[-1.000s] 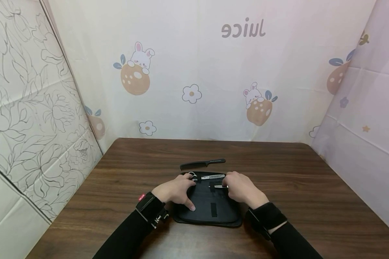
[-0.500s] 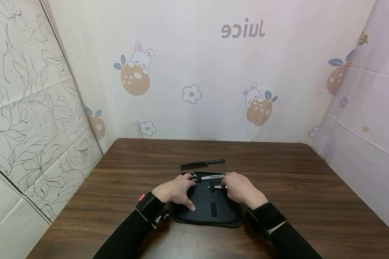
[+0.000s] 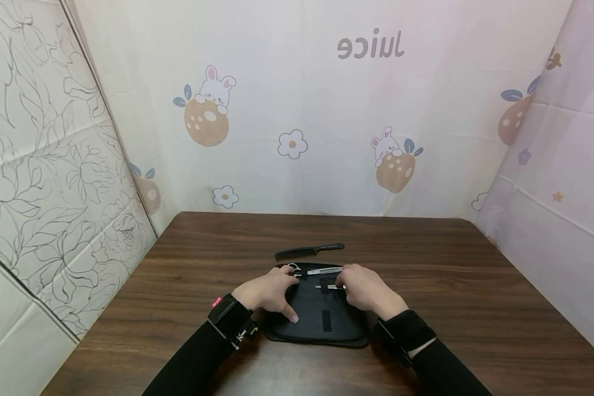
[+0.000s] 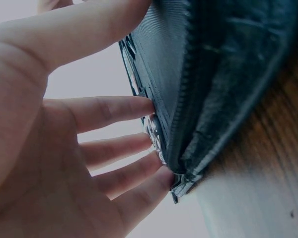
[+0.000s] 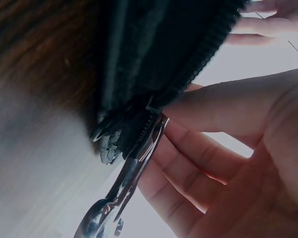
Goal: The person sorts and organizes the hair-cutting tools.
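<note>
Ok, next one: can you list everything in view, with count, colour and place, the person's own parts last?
Table: 1, brown wood-look, centre of the view
Case: 1, black, on the table
Straps: at least 2, black, on the case
Scissors: 1 pair, silver, along the case's far edge
Metal tool: 1, silver, probably scissors, in the right hand
Comb: 1, black, beyond the case
Printed cloth: white with rabbits, fruit and flowers, behind and right; count unclear
Flower-line sheet: white, left side; count unclear
Wristbands: 2, black, one per wrist
Sleeves: 2, black, both arms
Hands: 2, bare; left hand spread at the case's left, right hand at its right
</note>
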### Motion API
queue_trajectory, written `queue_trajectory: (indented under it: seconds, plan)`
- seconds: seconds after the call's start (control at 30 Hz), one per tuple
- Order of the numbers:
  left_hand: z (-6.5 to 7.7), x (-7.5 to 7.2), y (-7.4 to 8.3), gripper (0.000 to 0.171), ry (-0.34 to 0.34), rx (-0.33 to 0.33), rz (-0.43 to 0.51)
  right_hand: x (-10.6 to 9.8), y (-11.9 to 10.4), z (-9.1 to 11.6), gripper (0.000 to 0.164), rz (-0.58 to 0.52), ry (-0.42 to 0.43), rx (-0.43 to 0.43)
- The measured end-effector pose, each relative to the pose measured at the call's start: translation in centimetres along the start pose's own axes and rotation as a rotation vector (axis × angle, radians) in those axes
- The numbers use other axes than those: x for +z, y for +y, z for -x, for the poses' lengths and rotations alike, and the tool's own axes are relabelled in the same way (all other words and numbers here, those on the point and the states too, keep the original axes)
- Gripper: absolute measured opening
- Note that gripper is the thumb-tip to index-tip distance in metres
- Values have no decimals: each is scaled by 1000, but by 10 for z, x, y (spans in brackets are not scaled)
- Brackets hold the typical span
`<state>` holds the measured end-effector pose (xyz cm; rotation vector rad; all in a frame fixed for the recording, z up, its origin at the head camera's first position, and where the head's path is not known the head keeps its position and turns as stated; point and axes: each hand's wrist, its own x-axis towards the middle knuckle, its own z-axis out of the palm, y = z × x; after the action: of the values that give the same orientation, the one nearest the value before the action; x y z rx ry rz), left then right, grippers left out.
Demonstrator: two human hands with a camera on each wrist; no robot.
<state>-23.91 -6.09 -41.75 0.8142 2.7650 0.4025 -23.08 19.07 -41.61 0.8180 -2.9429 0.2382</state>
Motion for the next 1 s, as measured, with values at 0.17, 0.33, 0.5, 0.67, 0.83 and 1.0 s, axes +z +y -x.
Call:
queue_trajectory:
  seconds: [0.17, 0.33, 0.5, 0.67, 0.83, 1.0]
  plan:
    - [0, -1, 1, 82, 2, -8, 1, 1, -1, -2, 30, 23, -2, 8]
    - [-1, -1, 1, 83, 6, -7, -4, 0, -1, -2, 30, 27, -10, 21]
    - [-1, 0, 1, 82, 2, -17, -3, 1, -1, -3, 29, 22, -14, 12]
    - [-1, 0, 0, 84, 11, -16, 3, 2, -4, -6, 29, 24, -12, 23]
    - [0, -1, -1, 84, 16, -16, 1, 1, -7, -10, 28, 20, -25, 30]
    - [-2, 0, -2, 84, 11, -15, 3, 2, -6, -11, 28, 35, -40, 36]
